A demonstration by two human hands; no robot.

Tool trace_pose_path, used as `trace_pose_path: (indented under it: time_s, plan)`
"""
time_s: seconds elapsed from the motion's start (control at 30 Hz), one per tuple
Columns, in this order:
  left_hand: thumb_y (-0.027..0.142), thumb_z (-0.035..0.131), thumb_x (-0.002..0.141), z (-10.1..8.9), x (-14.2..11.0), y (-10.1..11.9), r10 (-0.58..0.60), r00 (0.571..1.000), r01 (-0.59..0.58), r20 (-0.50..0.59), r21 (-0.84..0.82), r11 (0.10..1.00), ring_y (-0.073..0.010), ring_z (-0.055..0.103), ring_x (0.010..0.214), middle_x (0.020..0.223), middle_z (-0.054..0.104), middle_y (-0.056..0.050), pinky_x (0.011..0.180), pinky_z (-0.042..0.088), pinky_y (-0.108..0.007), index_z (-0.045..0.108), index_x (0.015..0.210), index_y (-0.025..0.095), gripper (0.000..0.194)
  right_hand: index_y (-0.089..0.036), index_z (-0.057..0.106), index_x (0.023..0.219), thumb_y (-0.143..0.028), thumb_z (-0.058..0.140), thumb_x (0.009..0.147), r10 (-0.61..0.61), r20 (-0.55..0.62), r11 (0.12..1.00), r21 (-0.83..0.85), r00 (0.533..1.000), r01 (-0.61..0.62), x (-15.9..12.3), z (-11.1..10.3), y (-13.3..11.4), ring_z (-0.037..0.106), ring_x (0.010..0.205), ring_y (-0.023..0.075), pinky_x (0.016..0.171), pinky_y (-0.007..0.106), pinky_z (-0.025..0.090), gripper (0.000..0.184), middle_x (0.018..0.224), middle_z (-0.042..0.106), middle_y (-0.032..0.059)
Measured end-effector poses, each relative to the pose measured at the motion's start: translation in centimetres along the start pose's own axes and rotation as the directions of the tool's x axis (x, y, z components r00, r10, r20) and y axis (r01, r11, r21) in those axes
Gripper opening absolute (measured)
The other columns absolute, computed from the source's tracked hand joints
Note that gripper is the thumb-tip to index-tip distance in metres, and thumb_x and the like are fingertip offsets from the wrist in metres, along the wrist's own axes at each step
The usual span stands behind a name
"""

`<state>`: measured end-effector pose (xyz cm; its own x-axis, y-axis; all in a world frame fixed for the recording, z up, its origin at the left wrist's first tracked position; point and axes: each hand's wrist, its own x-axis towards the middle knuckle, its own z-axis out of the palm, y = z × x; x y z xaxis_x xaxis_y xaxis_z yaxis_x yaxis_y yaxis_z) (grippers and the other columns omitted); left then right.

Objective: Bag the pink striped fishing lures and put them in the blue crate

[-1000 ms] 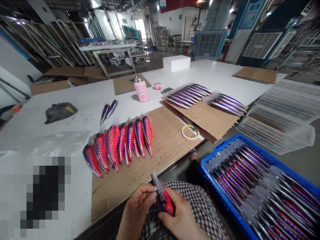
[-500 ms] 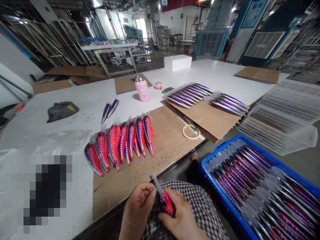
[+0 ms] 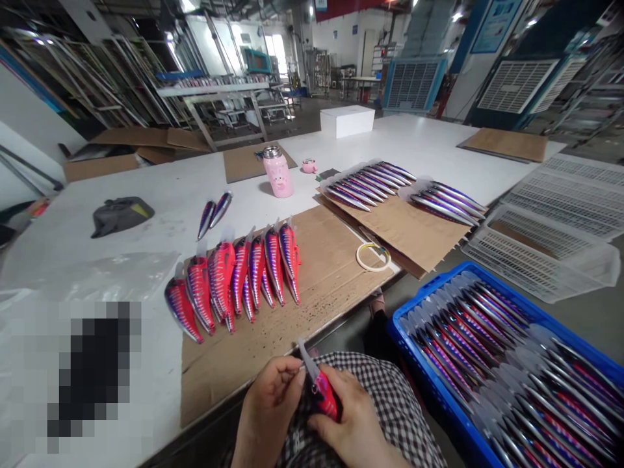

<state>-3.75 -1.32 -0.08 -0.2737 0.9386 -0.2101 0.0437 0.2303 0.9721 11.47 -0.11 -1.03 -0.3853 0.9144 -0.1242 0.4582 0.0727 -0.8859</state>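
Over my lap, my right hand [image 3: 351, 413] is wrapped round a red and dark fishing lure [image 3: 323, 395]. The lure's clear lip points up and away from me. My left hand [image 3: 273, 396] is beside the lip, thumb and forefinger pinched together close to the lure's head; whatever is between those fingertips is too small to make out. Beyond my hands, a row of red and purple striped lures [image 3: 221, 279] lies on a brown cardboard sheet [image 3: 322, 286]. Two slimmer lures [image 3: 214, 213] rest on the white table behind that row.
To my right stands a blue crate [image 3: 397, 318] packed with lures. More lures lie on a cardboard piece [image 3: 404, 227], near a cream tape ring [image 3: 373, 257]. A pink bottle [image 3: 277, 174], a grey cloth-like item [image 3: 121, 216] and a white box [image 3: 347, 122] stand farther back. White plastic baskets [image 3: 541, 253] are at right.
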Motion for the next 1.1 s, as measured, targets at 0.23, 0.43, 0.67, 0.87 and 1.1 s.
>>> trace_pose_path:
  time_s: [0.23, 0.43, 0.67, 0.87, 1.1]
  plan:
    - [0.041, 0.071, 0.068, -0.2, -0.1, 0.9, -0.055, 0.998, 0.055, 0.014, -0.040, 0.998, -0.0175, 0.064, 0.068, 0.069, 0.069, -0.001, 0.066, 0.051, -0.023, 0.063, 0.083, 0.018, 0.028, -0.022, 0.062, 0.112, -0.007, 0.074, 0.057, -0.019, -0.006, 0.999, 0.049, 1.000, 0.019, -0.1, -0.3, -0.4, 0.060, 0.093, 0.0236, 0.084, 0.034, 0.045, 0.058, 0.101, 0.069, 0.0017]
    - [0.039, 0.072, 0.068, -0.5, -0.2, 1.2, -0.051, 0.998, 0.053, 0.028, -0.053, 0.997, -0.0144, 0.060, 0.063, 0.065, 0.067, 0.002, 0.061, 0.049, -0.020, 0.063, 0.080, 0.019, 0.025, -0.024, 0.064, 0.108, -0.009, 0.073, 0.058, -0.036, 0.005, 0.998, 0.057, 0.999, 0.036, 0.1, -0.5, -0.6, 0.060, 0.094, 0.0231, 0.085, 0.032, 0.045, 0.052, 0.102, 0.069, 0.0015]
    - [0.037, 0.073, 0.067, -0.5, -0.3, 2.2, -0.095, 0.995, 0.097, 0.024, -0.090, 0.991, -0.0129, 0.056, 0.062, 0.063, 0.064, 0.002, 0.060, 0.046, -0.018, 0.063, 0.074, 0.018, 0.023, -0.024, 0.063, 0.110, -0.011, 0.076, 0.057, -0.046, 0.022, 0.997, 0.059, 0.999, 0.044, -0.1, -0.5, -0.3, 0.059, 0.091, 0.0224, 0.083, 0.031, 0.045, 0.056, 0.101, 0.069, 0.0008]
    - [0.041, 0.072, 0.067, -1.2, -0.1, 1.9, -0.093, 0.990, 0.097, 0.105, -0.041, 0.994, -0.0140, 0.056, 0.061, 0.063, 0.063, 0.002, 0.059, 0.046, -0.020, 0.063, 0.074, 0.019, 0.025, -0.025, 0.064, 0.109, -0.014, 0.075, 0.059, -0.074, 0.033, 0.997, 0.035, 0.997, 0.073, 0.0, -0.3, -0.2, 0.060, 0.088, 0.0219, 0.081, 0.030, 0.045, 0.052, 0.098, 0.069, 0.0003]
    - [0.032, 0.069, 0.070, -0.6, -0.4, 2.0, -0.025, 0.998, 0.027, 0.050, -0.031, 0.999, -0.0128, 0.054, 0.061, 0.062, 0.060, 0.004, 0.061, 0.043, -0.019, 0.061, 0.072, 0.020, 0.015, -0.023, 0.062, 0.113, -0.012, 0.077, 0.055, -0.052, 0.049, 0.998, 0.027, 0.997, 0.050, 0.1, -0.2, -0.1, 0.060, 0.091, 0.0235, 0.083, 0.032, 0.045, 0.061, 0.101, 0.069, 0.0015]
